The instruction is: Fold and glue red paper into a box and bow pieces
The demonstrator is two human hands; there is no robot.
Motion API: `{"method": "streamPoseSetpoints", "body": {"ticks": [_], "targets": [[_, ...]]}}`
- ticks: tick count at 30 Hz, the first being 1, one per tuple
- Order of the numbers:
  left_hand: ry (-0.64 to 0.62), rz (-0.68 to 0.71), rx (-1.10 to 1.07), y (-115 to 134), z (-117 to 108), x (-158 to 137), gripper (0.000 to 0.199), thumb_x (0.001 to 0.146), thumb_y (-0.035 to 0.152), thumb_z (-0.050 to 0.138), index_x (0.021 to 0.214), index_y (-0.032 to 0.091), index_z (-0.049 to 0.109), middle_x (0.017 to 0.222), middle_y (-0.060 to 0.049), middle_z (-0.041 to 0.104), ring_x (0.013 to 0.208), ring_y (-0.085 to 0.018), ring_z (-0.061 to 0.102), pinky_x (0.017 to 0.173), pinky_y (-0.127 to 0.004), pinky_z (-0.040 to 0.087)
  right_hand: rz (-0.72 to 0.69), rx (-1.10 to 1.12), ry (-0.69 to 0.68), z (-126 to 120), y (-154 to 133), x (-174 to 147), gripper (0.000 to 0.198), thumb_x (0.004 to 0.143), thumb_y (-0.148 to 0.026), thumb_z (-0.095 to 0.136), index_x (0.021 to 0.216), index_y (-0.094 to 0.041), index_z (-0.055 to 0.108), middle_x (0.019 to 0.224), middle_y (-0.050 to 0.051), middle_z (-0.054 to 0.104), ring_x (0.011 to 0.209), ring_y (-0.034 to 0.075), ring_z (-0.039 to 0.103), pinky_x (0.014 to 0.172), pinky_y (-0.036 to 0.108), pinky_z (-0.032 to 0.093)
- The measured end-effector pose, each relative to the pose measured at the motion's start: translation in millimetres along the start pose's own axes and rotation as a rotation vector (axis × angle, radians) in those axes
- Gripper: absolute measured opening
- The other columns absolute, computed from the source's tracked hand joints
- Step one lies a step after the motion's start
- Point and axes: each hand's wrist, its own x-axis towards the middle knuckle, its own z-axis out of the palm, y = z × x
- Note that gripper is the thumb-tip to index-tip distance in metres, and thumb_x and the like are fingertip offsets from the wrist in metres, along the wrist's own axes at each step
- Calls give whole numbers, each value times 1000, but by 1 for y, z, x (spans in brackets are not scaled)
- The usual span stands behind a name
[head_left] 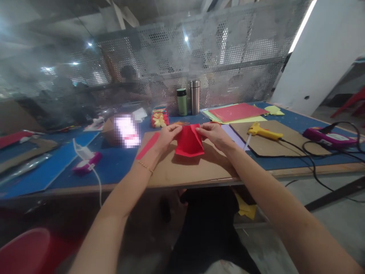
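A folded piece of red paper is held up above a brown cardboard sheet, its creased lower edge facing me. My left hand pinches its upper left corner between thumb and fingers. On the opposite corner, the thumb and fingers of my right hand are closed in the same way. Beside my left wrist a red paper strip lies on the cardboard.
To the right, a yellow glue gun rests on another cardboard sheet, its cable running to a purple power strip. Behind stand a green tumbler and a steel flask. Stacked coloured paper lies back right; a purple socket block sits left.
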Motion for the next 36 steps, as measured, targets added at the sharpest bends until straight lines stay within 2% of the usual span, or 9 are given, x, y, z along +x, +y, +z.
{"method": "streamPoseSetpoints", "body": {"ticks": [4, 7, 10, 15, 19, 24, 30, 36], "targets": [[-100, -46, 32, 2, -1, -5, 24, 87, 37, 83, 90, 16, 74, 83, -3, 73, 75, -13, 62, 70, -24, 46, -7, -55, -14, 2, -2, -2, 60, 68, -75, 83, 58, -22, 57, 60, -2, 53, 61, 13, 47, 58, 29, 39], [-189, -97, 10, 1, 0, -9, 36, 89, 51, 82, 89, 17, 73, 80, -6, 73, 72, -15, 64, 65, -25, 45, 15, -53, -64, 5, 0, -1, 54, 66, -70, 84, 64, -20, 65, 63, 0, 58, 61, 13, 49, 58, 29, 39], [-214, -109, -26, 0, 3, -14, 42, 91, 59, 78, 85, 18, 70, 74, -5, 70, 67, -15, 63, 62, -26, 45, 22, -39, -119, 6, 3, -1, 50, 65, -68, 85, 70, -20, 70, 67, 1, 65, 63, 15, 54, 58, 29, 41], [-237, -126, -32, 1, 8, -15, 27, 87, 39, 82, 79, 16, 69, 72, -3, 68, 62, -12, 60, 59, -25, 44, 7, -155, -199, 6, 5, -2, 48, 70, -65, 82, 65, -19, 68, 63, 0, 61, 61, 13, 50, 55, 27, 33], [-222, -148, 14, 4, 9, -11, 11, 80, 22, 82, 82, 15, 73, 75, -2, 71, 63, -11, 60, 62, -24, 46, -30, -208, -228, 5, 5, -1, 51, 72, -67, 80, 61, -19, 64, 61, -1, 57, 62, 13, 48, 55, 27, 31], [-213, -128, 33, 6, 11, -14, 10, 80, 20, 79, 79, 15, 71, 74, -1, 69, 63, -10, 59, 64, -24, 47, -26, -210, -242, 7, 2, -2, 51, 71, -67, 80, 64, -19, 66, 63, 0, 59, 62, 13, 49, 56, 27, 35], [-192, -42, 32, 4, 9, -18, 14, 82, 25, 79, 81, 16, 69, 74, -1, 69, 66, -11, 60, 64, -24, 46, -27, -103, -97, 11, -4, -6, 45, 62, -60, 88, 75, -21, 69, 71, 3, 69, 67, 16, 57, 61, 30, 44], [-204, -66, 159, 6, 10, -12, 10, 79, 20, 75, 76, 15, 67, 70, 0, 65, 63, -11, 55, 63, -24, 41, -61, -125, -76, 12, -2, -5, 43, 66, -58, 87, 74, -22, 65, 68, 1, 66, 64, 15, 57, 60, 30, 45]]}}
